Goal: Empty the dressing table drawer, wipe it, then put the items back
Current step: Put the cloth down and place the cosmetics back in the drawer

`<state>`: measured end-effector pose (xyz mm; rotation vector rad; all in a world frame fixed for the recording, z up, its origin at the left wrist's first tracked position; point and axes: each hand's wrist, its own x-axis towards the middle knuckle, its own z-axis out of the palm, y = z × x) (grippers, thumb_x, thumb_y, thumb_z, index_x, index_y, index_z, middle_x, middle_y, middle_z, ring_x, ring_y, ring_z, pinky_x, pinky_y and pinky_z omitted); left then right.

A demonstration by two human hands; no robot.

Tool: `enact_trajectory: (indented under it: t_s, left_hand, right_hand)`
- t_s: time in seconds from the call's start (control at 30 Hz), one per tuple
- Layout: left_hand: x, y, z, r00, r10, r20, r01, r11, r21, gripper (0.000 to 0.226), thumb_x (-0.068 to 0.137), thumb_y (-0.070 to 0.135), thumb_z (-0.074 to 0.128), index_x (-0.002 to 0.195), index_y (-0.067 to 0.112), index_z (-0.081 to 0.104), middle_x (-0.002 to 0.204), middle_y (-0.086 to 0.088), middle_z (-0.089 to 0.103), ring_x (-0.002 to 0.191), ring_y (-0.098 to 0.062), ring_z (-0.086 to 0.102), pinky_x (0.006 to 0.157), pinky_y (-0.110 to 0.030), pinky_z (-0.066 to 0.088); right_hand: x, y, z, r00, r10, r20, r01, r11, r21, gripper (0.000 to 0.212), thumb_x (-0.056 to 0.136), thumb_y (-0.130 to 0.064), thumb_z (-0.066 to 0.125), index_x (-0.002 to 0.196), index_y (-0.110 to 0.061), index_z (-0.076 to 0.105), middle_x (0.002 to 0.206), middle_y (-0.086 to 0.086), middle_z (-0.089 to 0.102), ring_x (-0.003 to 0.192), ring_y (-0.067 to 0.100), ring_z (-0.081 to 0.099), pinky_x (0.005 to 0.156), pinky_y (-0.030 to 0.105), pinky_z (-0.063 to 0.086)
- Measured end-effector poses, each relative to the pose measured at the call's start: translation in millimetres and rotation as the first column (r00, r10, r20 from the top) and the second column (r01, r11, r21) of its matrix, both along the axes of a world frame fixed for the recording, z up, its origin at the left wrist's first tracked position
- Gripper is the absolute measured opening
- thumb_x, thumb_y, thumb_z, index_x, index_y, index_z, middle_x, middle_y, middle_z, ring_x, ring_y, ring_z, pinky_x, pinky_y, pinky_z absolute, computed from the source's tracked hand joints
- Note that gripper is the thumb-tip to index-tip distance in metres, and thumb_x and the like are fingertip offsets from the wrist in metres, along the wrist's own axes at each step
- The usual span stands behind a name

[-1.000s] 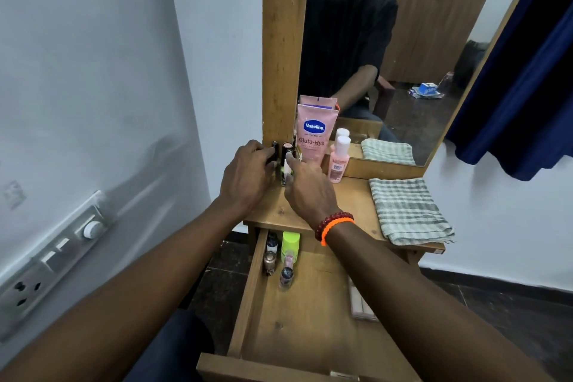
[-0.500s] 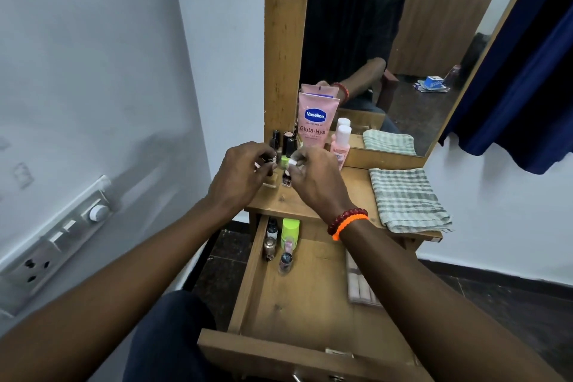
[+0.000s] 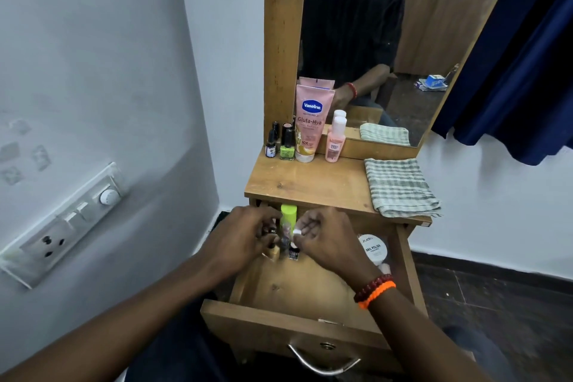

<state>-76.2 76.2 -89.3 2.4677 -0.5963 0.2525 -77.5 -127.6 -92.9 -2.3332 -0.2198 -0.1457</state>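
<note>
I see the dressing table drawer pulled open toward me, a light wooden box with a bare floor across its near half and a metal handle on its front at 6 o'clock. Its remaining items crowd the far left corner: a bottle with a lime-green cap lying lengthwise, and small nail polish bottles at its near end. A white nail polish remover jar sits against the right wall at about 3 o'clock from them.

Both hands are inside the drawer, flanking that cluster. My left hand sits at 9 o'clock of the green-capped bottle, fingers curled among the small bottles; whether it grips one I cannot tell. My right hand, at 3 o'clock, has its fingers bent toward the same bottles, something small and white at the fingertips, grip unclear.

On the tabletop at 12 o'clock stand a Vaseline tube, a pink bottle, a green nail polish and a dark dropper bottle. A folded checked cloth lies at 2 o'clock.
</note>
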Motion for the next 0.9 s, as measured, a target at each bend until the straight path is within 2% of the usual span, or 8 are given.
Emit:
enact_trajectory:
  t_s: [0.07, 0.2, 0.3, 0.4, 0.6, 0.7, 0.83, 0.9]
  left_hand:
    - [0.0, 0.3, -8.9, 0.999, 0.037, -0.005, -0.036, 0.999, 0.033, 0.034, 0.081, 0.018, 0.081, 0.112, 0.030, 0.072, 0.084, 0.013, 0.070, 0.067, 0.002, 0.055, 0.062, -0.023, 0.048]
    - [5.4, 3.7, -21.0, 0.994, 0.095, -0.047, -0.092, 0.994, 0.054, 0.019, 0.082, 0.020, 0.075, 0.099, 0.025, 0.070, 0.080, 0.009, 0.072, 0.069, -0.004, 0.063, 0.066, -0.038, 0.056]
    - [6.4, 3.8, -27.5, 0.992, 0.116, -0.040, -0.113, 0.991, 0.065, 0.024, 0.083, 0.024, 0.076, 0.106, 0.027, 0.070, 0.090, 0.010, 0.074, 0.076, -0.004, 0.065, 0.068, -0.033, 0.056]
    - [5.7, 1.1, -30.0, 0.993, 0.119, -0.010, -0.117, 0.990, 0.078, 0.024, 0.085, 0.023, 0.075, 0.108, 0.026, 0.070, 0.092, 0.008, 0.074, 0.080, -0.009, 0.066, 0.066, -0.030, 0.054]
    - [7.8, -4.4, -28.3, 0.993, 0.117, 0.021, -0.119, 0.988, 0.094, 0.019, 0.084, 0.022, 0.076, 0.101, 0.025, 0.068, 0.085, 0.005, 0.070, 0.077, -0.015, 0.064, 0.058, -0.022, 0.033]
    - [9.1, -6.3, -30.2, 0.995, 0.099, 0.019, -0.100, 0.992, 0.083, 0.022, 0.083, 0.023, 0.078, 0.103, 0.025, 0.068, 0.087, 0.006, 0.071, 0.072, -0.007, 0.053, 0.055, -0.014, 0.029]
    - [8.1, -6.2, -32.3, 0.996, 0.086, 0.008, -0.086, 0.994, 0.071, 0.027, 0.083, 0.023, 0.079, 0.108, 0.023, 0.070, 0.092, 0.005, 0.073, 0.078, -0.010, 0.063, 0.062, -0.023, 0.047]
    - [9.0, -4.2, -32.4, 0.996, 0.092, 0.008, -0.093, 0.995, 0.048, 0.025, 0.082, 0.024, 0.079, 0.105, 0.023, 0.070, 0.091, 0.008, 0.073, 0.078, -0.008, 0.064, 0.065, -0.027, 0.052]
  right_hand:
    - [-2.5, 1.1, -9.0, 0.999, -0.005, -0.039, 0.005, 1.000, 0.014, 0.003, 0.076, -0.013, 0.080, 0.077, -0.015, 0.077, 0.069, -0.004, 0.073, 0.062, 0.002, 0.067, 0.060, 0.018, 0.056]
    - [-4.4, 8.0, -26.8, 0.995, 0.007, -0.099, -0.004, 1.000, 0.024, 0.006, 0.075, -0.015, 0.082, 0.074, -0.015, 0.075, 0.067, -0.009, 0.071, 0.065, 0.001, 0.068, 0.064, 0.023, 0.060]
    - [-5.5, 13.7, -37.7, 0.994, 0.009, -0.108, -0.011, 1.000, -0.016, 0.009, 0.072, -0.024, 0.082, 0.075, -0.019, 0.075, 0.069, -0.011, 0.072, 0.067, 0.001, 0.069, 0.065, 0.029, 0.062]
    - [-5.6, 17.3, -43.4, 0.993, 0.022, -0.114, -0.024, 1.000, -0.017, 0.008, 0.075, -0.023, 0.083, 0.079, -0.019, 0.077, 0.075, -0.010, 0.073, 0.070, 0.000, 0.068, 0.065, 0.021, 0.059]
    - [-5.5, 18.5, -46.8, 0.991, 0.035, -0.133, -0.032, 0.999, 0.026, 0.007, 0.078, -0.018, 0.081, 0.083, -0.019, 0.077, 0.078, -0.009, 0.073, 0.072, 0.001, 0.068, 0.063, 0.015, 0.057]
    - [-5.7, 16.6, -46.2, 0.989, 0.046, -0.139, -0.039, 0.998, 0.054, 0.009, 0.079, -0.018, 0.082, 0.086, -0.016, 0.077, 0.079, -0.006, 0.073, 0.072, 0.004, 0.069, 0.063, 0.017, 0.057]
    - [-7.7, 15.1, -47.3, 0.987, 0.057, -0.149, -0.046, 0.996, 0.074, 0.013, 0.078, -0.018, 0.084, 0.088, -0.017, 0.076, 0.080, -0.006, 0.073, 0.074, 0.005, 0.070, 0.067, 0.023, 0.061]
    - [-8.3, 15.1, -47.3, 0.986, 0.067, -0.156, -0.054, 0.995, 0.081, 0.014, 0.078, -0.017, 0.084, 0.090, -0.015, 0.077, 0.081, -0.005, 0.074, 0.073, 0.005, 0.070, 0.066, 0.020, 0.060]
